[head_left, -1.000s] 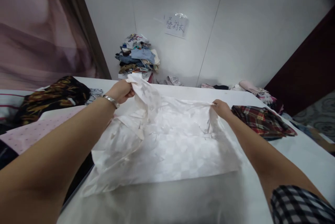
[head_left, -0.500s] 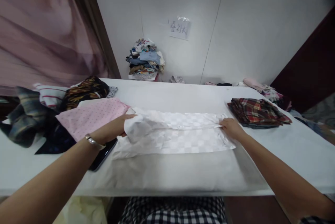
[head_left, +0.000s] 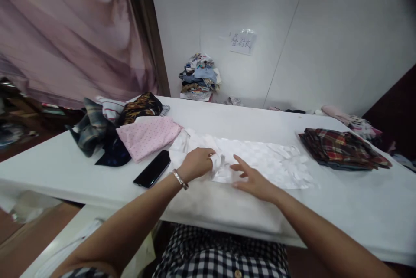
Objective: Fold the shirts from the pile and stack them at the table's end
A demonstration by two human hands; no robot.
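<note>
A white checked garment (head_left: 269, 161), probably a shirt, lies in a long folded strip across the white table (head_left: 224, 117). Gathered cloth near its left end is pinched in my left hand (head_left: 197, 164), which wears a silver bracelet (head_left: 180, 179). Just to the right, my right hand (head_left: 251, 180) hovers over or lightly touches the garment, its fingers spread and holding nothing. A black phone (head_left: 152, 169) lies left of my left hand. Beside it is a pink dotted cloth (head_left: 147, 137).
Crumpled dark clothes (head_left: 94, 128) and a black-and-gold patterned cloth (head_left: 142, 108) lie at the left. Folded plaid shirts (head_left: 342, 148) are stacked at the right. Behind the table's far edge rises a clothes pile (head_left: 199, 76). A paper sign (head_left: 243, 41) hangs on the wall.
My right hand has let go of the garment's right end and come to the middle. My left hand has moved rightward, bringing gathered cloth with it. The view has shifted left.
</note>
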